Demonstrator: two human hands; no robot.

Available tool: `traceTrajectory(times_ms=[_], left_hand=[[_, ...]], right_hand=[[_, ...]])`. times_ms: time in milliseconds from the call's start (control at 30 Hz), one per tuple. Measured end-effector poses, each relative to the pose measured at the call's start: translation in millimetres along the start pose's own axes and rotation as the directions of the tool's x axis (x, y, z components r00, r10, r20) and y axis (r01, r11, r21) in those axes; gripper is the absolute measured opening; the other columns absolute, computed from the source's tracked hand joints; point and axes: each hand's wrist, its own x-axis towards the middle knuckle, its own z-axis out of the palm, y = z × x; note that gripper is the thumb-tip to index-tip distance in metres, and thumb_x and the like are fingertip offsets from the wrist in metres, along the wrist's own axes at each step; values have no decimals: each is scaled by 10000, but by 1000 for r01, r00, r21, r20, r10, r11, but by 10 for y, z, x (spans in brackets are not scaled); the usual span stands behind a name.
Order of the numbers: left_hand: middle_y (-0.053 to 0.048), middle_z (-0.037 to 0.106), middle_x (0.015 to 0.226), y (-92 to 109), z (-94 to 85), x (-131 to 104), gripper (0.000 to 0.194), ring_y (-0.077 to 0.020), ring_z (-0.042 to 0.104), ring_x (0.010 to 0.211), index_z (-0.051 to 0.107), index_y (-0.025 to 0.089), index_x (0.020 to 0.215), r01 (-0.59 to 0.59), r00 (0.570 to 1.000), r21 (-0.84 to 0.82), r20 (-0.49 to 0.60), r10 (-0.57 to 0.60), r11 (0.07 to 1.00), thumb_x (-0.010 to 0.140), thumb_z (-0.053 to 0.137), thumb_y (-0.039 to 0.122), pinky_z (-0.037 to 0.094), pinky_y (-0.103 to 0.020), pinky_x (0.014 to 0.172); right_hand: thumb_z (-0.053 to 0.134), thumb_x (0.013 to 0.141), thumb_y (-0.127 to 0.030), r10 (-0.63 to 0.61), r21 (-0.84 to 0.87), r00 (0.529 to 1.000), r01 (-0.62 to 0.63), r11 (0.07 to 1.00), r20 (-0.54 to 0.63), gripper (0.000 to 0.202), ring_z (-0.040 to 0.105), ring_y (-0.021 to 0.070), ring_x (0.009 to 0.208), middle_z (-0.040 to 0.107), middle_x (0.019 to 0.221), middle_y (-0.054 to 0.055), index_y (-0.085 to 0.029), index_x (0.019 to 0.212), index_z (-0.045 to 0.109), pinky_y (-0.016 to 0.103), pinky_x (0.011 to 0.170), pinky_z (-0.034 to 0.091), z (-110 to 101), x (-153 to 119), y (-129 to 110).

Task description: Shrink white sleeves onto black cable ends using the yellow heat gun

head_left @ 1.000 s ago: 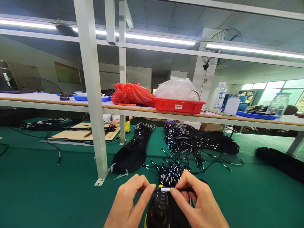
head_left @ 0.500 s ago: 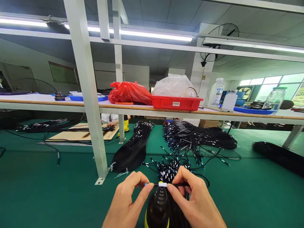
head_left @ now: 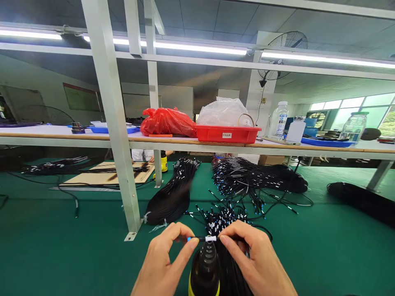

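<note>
A black cable [head_left: 201, 239] with a blue tip and a white sleeve [head_left: 210, 238] lies level between my hands. My left hand [head_left: 168, 255] pinches it by the blue-tipped end, thumb against finger. To the right of the sleeve, my right hand [head_left: 251, 253] has the cable between thumb and fingers. Directly under the sleeve stands a black and yellow heat gun [head_left: 207, 265], its ribbed nozzle pointing up. Whether the nozzle touches the sleeve, I cannot tell. Behind my hands is a bunch of black cables [head_left: 220, 218] with white sleeves and blue tips.
More cable bundles [head_left: 173, 193] [head_left: 259, 174] lie on the green table [head_left: 92, 255]. A white post [head_left: 120, 123] rises at left. The shelf [head_left: 179, 144] holds a red tray [head_left: 228, 133], a red bag [head_left: 168, 122] and bottles. A co-worker's sleeve [head_left: 140, 154] shows beneath it.
The white sleeve now looks narrower in its middle, where it was straight-sided before. My right fingers have moved slightly right, away from the sleeve. Both hands still hold the cable.
</note>
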Motion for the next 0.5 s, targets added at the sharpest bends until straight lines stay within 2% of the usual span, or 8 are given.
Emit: traceTrajectory(times_ms=[133,267,400,500], left_hand=[[15,586,715,-62,25,-15,460,-157,555,702,536,216,703,-4,1000,1,28,4,1000,952,330,542,423,-240,664],[1,584,735,-90,49,-18,440,-173,550,719,529,220,711,5,1000,13,0,-5,1000,940,350,550,422,-248,647],[14,540,728,-47,29,2,444,-167,516,710,503,221,700,22,999,14,42,-23,1000,936,348,564,393,-249,639],[21,564,764,-21,7,13,398,-164,514,724,534,229,744,17,998,12,54,-18,1000,935,378,542,383,-251,654]], right_hand=[[472,934,-360,-31,17,999,32,999,-24,292,507,147,639,618,716,1,-211,736,627,261,576,368,4,-3,-12],[491,919,-365,-27,53,999,29,998,-28,282,510,147,632,617,712,1,-210,730,632,263,574,369,20,2,8],[520,898,-352,-2,78,1000,4,997,-29,242,514,149,637,630,715,-5,-218,743,649,264,575,368,16,13,20],[536,887,-329,7,85,999,-4,996,-33,210,523,149,647,645,729,-10,-225,754,660,265,589,374,10,27,13]])
